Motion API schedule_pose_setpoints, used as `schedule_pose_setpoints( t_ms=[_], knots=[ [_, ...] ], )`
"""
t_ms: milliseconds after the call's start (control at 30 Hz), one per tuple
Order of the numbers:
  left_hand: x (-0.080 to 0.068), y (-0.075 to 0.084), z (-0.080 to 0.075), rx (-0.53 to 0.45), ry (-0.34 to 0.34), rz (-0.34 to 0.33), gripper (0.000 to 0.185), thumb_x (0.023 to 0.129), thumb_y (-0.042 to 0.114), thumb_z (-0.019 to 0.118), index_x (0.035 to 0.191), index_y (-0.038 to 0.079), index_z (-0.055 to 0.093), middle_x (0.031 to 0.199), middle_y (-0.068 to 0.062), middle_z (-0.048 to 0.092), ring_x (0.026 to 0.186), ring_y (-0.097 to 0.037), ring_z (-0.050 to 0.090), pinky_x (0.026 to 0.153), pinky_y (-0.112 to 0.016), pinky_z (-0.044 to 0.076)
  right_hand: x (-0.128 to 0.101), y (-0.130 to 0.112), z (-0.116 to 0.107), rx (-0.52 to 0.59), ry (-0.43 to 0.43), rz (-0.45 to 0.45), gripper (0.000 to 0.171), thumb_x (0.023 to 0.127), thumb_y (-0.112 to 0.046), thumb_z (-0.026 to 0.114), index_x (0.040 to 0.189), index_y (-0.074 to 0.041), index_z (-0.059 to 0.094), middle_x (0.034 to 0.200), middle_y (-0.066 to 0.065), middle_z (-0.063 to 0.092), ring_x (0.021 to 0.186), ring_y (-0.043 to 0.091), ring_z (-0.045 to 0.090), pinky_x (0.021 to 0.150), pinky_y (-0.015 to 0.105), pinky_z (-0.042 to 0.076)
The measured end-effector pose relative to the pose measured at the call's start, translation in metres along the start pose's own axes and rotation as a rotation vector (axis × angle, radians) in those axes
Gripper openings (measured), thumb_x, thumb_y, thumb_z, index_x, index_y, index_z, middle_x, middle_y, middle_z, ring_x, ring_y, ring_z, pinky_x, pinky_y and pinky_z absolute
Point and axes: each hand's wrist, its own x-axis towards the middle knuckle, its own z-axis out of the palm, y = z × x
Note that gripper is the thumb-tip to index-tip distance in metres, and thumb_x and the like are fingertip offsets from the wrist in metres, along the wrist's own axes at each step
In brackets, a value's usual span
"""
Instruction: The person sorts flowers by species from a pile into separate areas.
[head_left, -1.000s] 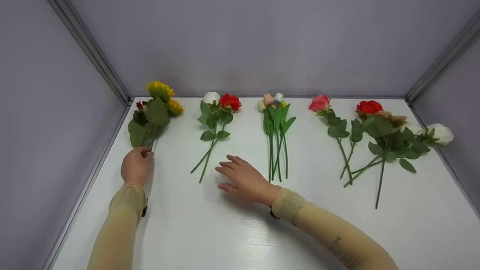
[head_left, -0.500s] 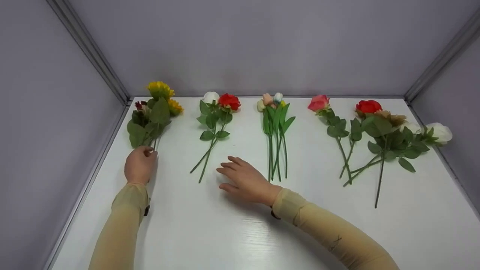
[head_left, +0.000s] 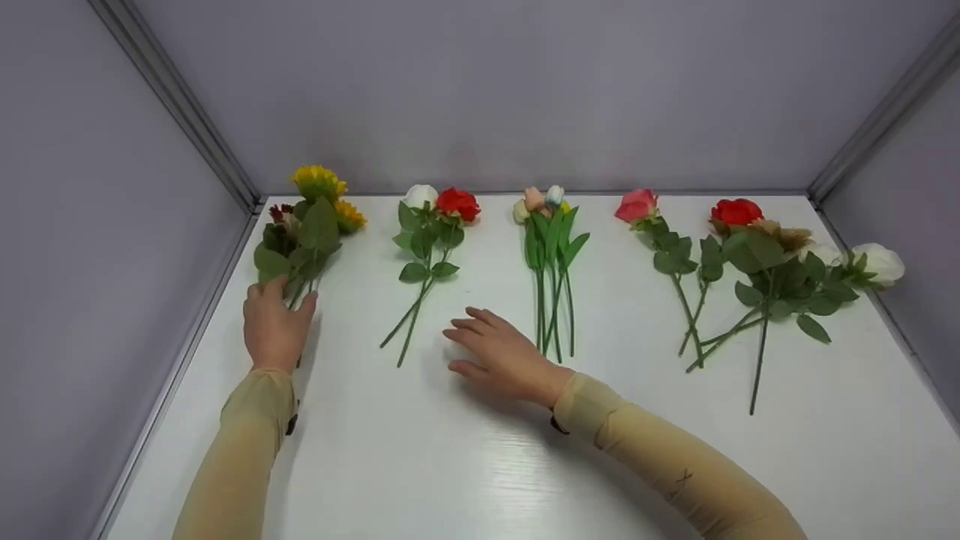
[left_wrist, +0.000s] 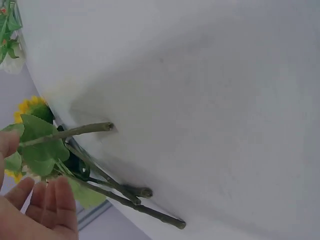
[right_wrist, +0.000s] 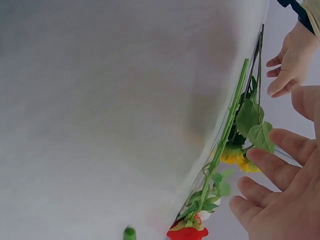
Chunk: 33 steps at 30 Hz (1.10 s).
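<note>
At the far left lies a bunch of sunflowers (head_left: 319,184) with big green leaves, beside a small dark red flower (head_left: 280,213). My left hand (head_left: 274,328) is over the lower part of this bunch, thumb and fingers spread apart around its stems. In the left wrist view the bare stem ends (left_wrist: 160,216) stick out past the hand, unpinched. My right hand (head_left: 510,361) hovers above the middle of the table, fingers extended and holding nothing. Nearest to it are a white rose (head_left: 420,196) and a red rose (head_left: 457,204) with crossed stems, and a bunch of tulips (head_left: 553,232).
On the right lie a pink rose (head_left: 637,205), another red rose (head_left: 737,212), a tan flower (head_left: 787,238) and a large white rose (head_left: 879,265), stems overlapping. Grey panels (head_left: 480,90) enclose the white table (head_left: 420,465) at the back and both sides.
The left hand's thumb and fingers have spread from their pinch, letting go of the sunflower stems. The sunflower bunch shifted slightly right earlier. The right hand has drifted slightly right.
</note>
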Motion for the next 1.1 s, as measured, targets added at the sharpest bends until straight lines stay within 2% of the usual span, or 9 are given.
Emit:
schedule_pose_setpoints(
  t_ms=[100, 200, 300, 433, 633, 767, 867, 967, 1100],
  knots=[
    [-0.001, 0.013, 0.009, 0.028, 0.037, 0.146, 0.062, 0.099, 0.031, 0.068, 0.151, 0.003, 0.048, 0.145, -0.024, 0.042, 0.134, -0.043, 0.039, 0.106, -0.058, 0.040, -0.005, 0.013, -0.010, -0.014, 0.038, 0.052, 0.049, 0.106, -0.038, 0.057, 0.145, -0.008, 0.057, 0.147, 0.012, 0.055, 0.143, 0.034, 0.041, 0.121, 0.043, 0.027],
    [-0.009, 0.033, 0.022, 0.074, 0.020, 0.323, 0.065, 0.099, 0.030, 0.070, 0.154, 0.006, 0.044, 0.154, -0.020, 0.038, 0.141, -0.041, 0.035, 0.113, -0.058, 0.034, -0.013, 0.034, -0.022, -0.027, 0.119, 0.120, 0.041, 0.105, -0.034, 0.061, 0.137, -0.008, 0.064, 0.138, 0.010, 0.061, 0.132, 0.031, 0.051, 0.113, 0.045, 0.039],
    [-0.024, 0.062, 0.040, 0.138, -0.070, 0.485, 0.069, 0.100, 0.033, 0.068, 0.158, 0.008, 0.039, 0.161, -0.017, 0.033, 0.147, -0.039, 0.028, 0.120, -0.055, 0.024, -0.025, 0.061, -0.037, 0.006, 0.223, 0.221, 0.032, 0.103, -0.028, 0.064, 0.126, -0.007, 0.071, 0.124, 0.009, 0.066, 0.117, 0.029, 0.057, 0.101, 0.045, 0.047],
    [-0.052, 0.105, 0.070, 0.236, -0.239, 0.687, 0.073, 0.101, 0.041, 0.064, 0.160, 0.011, 0.034, 0.166, -0.014, 0.026, 0.152, -0.035, 0.021, 0.125, -0.049, 0.010, -0.053, 0.103, -0.062, 0.057, 0.342, 0.399, 0.024, 0.103, -0.023, 0.064, 0.115, -0.006, 0.074, 0.113, 0.010, 0.068, 0.106, 0.030, 0.059, 0.091, 0.046, 0.050],
    [-0.101, 0.168, 0.111, 0.300, -0.422, 0.979, 0.076, 0.101, 0.051, 0.060, 0.163, 0.018, 0.030, 0.169, -0.011, 0.021, 0.154, -0.032, 0.018, 0.125, -0.049, 0.006, -0.114, 0.167, -0.106, 0.095, 0.410, 0.668, 0.025, 0.104, -0.019, 0.058, 0.116, -0.001, 0.071, 0.110, 0.017, 0.067, 0.101, 0.033, 0.061, 0.087, 0.052, 0.050],
    [-0.131, 0.207, 0.133, 0.297, -0.494, 1.118, 0.076, 0.102, 0.053, 0.058, 0.164, 0.021, 0.028, 0.169, -0.008, 0.020, 0.154, -0.029, 0.019, 0.125, -0.046, 0.006, -0.164, 0.201, -0.137, 0.120, 0.442, 0.840, 0.033, 0.105, -0.022, 0.050, 0.120, 0.004, 0.065, 0.111, 0.024, 0.065, 0.096, 0.038, 0.059, 0.082, 0.054, 0.048],
    [-0.151, 0.234, 0.145, 0.333, -0.534, 1.200, 0.077, 0.102, 0.056, 0.055, 0.164, 0.023, 0.025, 0.169, -0.005, 0.020, 0.155, -0.026, 0.017, 0.126, -0.045, 0.005, -0.198, 0.220, -0.155, 0.101, 0.460, 0.925, 0.035, 0.102, -0.020, 0.048, 0.118, 0.009, 0.061, 0.111, 0.030, 0.063, 0.094, 0.043, 0.058, 0.079, 0.057, 0.047],
    [-0.170, 0.255, 0.156, 0.389, -0.558, 1.253, 0.077, 0.101, 0.059, 0.053, 0.164, 0.026, 0.024, 0.169, -0.002, 0.021, 0.155, -0.024, 0.017, 0.126, -0.044, 0.006, -0.224, 0.233, -0.165, 0.072, 0.443, 0.984, 0.029, 0.098, -0.017, 0.049, 0.102, 0.010, 0.060, 0.094, 0.027, 0.062, 0.081, 0.040, 0.057, 0.068, 0.051, 0.046],
    [-0.190, 0.275, 0.171, 0.465, -0.588, 1.298, 0.077, 0.100, 0.063, 0.051, 0.164, 0.029, 0.025, 0.169, 0.000, 0.022, 0.155, -0.022, 0.018, 0.125, -0.043, 0.010, -0.242, 0.241, -0.167, 0.069, 0.408, 1.030, 0.027, 0.096, -0.017, 0.056, 0.086, 0.008, 0.062, 0.073, 0.015, 0.061, 0.064, 0.026, 0.052, 0.055, 0.038, 0.041]
  ],
)
